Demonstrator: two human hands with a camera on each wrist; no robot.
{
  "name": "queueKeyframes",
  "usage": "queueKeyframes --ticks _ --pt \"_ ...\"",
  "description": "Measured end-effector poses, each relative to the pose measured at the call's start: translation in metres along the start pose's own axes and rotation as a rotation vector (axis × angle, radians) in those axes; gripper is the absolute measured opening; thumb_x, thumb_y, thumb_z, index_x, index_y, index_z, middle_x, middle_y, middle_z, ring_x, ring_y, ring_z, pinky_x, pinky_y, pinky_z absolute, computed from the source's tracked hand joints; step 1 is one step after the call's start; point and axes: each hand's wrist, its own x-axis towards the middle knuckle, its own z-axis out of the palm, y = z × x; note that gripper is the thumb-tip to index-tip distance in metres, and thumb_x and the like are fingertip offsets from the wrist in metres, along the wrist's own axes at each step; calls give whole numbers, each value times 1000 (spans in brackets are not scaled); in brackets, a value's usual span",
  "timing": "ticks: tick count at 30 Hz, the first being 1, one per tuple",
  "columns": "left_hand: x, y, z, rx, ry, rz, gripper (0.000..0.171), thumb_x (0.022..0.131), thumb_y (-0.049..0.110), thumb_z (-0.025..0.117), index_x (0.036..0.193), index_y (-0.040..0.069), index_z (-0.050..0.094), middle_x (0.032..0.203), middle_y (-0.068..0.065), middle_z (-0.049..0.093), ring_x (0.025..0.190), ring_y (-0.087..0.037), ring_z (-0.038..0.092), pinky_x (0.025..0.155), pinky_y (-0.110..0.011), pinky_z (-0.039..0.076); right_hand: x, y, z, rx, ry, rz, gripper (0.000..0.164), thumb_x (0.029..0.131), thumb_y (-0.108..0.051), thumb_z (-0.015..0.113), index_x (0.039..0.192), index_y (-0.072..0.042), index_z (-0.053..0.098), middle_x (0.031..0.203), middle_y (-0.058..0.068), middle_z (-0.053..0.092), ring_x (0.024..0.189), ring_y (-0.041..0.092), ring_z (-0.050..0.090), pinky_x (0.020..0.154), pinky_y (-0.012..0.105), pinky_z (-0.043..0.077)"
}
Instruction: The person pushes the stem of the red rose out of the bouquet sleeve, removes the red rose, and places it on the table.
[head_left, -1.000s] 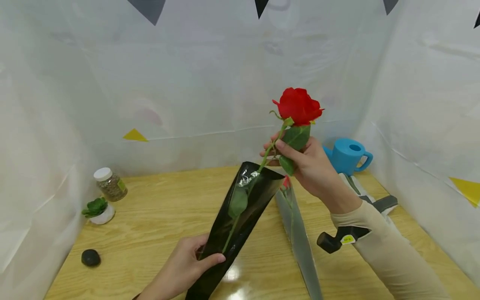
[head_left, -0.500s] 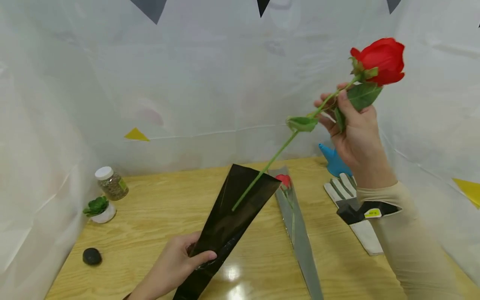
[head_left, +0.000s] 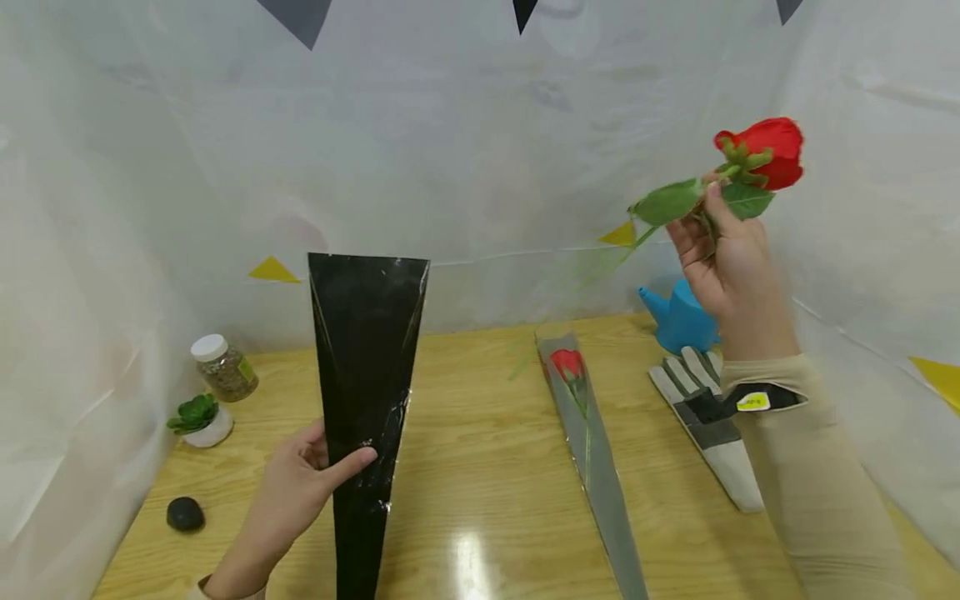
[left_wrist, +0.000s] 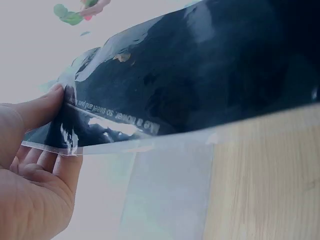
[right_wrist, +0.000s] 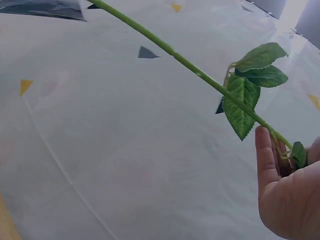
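My left hand (head_left: 288, 487) grips a long black flower sleeve (head_left: 367, 342), thumb across its front and fingers behind. The sleeve stands nearly upright, wide end up; its lower end leaves the head view. Pale lettering runs along the sleeve (left_wrist: 165, 90) in the left wrist view. High on the right, my right hand (head_left: 735, 258) pinches a red rose (head_left: 776, 154) by its stem just under the bloom. Its green stem (right_wrist: 180, 60) slants across the right wrist view, with several leaves near the fingers; the bloom is out of that view.
A second rose in a grey sleeve (head_left: 600, 492) lies on the wooden table (head_left: 480, 417). To its right are a work glove (head_left: 712, 450) and a blue watering can (head_left: 682, 321). On the left stand a jar (head_left: 225, 371), a potted succulent (head_left: 201, 421) and a black stone (head_left: 184, 514).
The rose has come out of the black sleeve, up and to the right, in my right hand. My left hand has moved left and turned the sleeve more upright.
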Motion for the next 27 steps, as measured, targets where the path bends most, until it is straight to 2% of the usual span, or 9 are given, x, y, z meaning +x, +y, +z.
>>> queueKeyframes --ticks 4,7,10,14,17,19,23,25,27 --pt "12 -3 -4 -81 19 -11 52 85 29 80 132 12 62 100 -7 74 90 -18 70 80 -30 55 -6 38 -8 -402 -97 142 26 97 -10 60 121 0 56 102 17 64 89 26 68 72 34 58" --pt "22 -8 -3 -135 15 -43 55 86 30 79 134 11 60 111 -9 71 94 -18 69 80 -31 55 -14 69 -17 -663 -174 271 35 100 -16 59 130 0 51 109 17 61 102 26 65 82 36 55" --pt "33 -15 1 -166 10 -69 54 86 31 79 133 10 61 117 -9 68 97 -17 67 81 -31 55 -21 98 -28 -826 -252 383 42 102 -18 56 138 2 43 117 19 57 112 31 61 93 43 50" --pt "50 -28 10 -197 -25 -82 50 86 31 79 129 9 63 119 -11 66 100 -22 65 82 -36 55 -26 136 -47 -912 -291 494 40 104 -17 54 137 4 44 121 28 53 112 42 59 94 52 48" --pt "62 -40 21 -186 -63 -98 51 87 30 78 131 10 62 121 -12 66 107 -27 63 87 -41 53 -28 163 -61 -962 -282 566 33 104 -15 54 130 4 51 118 31 56 106 43 61 88 52 52" --pt "68 -49 29 -176 -76 -123 52 87 30 78 132 11 61 122 -11 65 112 -28 61 91 -44 51 -31 178 -73 -996 -275 618 28 103 -14 55 124 4 54 113 29 58 100 38 64 84 50 53" --pt "76 -67 45 -224 -98 -192 45 89 22 77 130 11 63 115 -11 69 106 -28 65 88 -43 53 -36 200 -93 -1055 -279 705 28 104 -13 54 121 9 53 103 21 61 87 29 67 82 51 54" --pt "79 -73 51 -270 -105 -218 40 90 18 76 127 9 64 108 -13 71 96 -28 68 82 -40 55 -37 207 -100 -1077 -288 728 31 104 -13 53 121 12 52 100 20 61 84 27 67 84 52 53" --pt "82 -78 56 -265 -94 -227 38 90 17 76 124 7 66 106 -11 71 92 -24 69 79 -36 56 -38 213 -106 -1113 -291 734 31 105 -13 52 119 14 53 98 20 62 81 26 67 83 52 53"
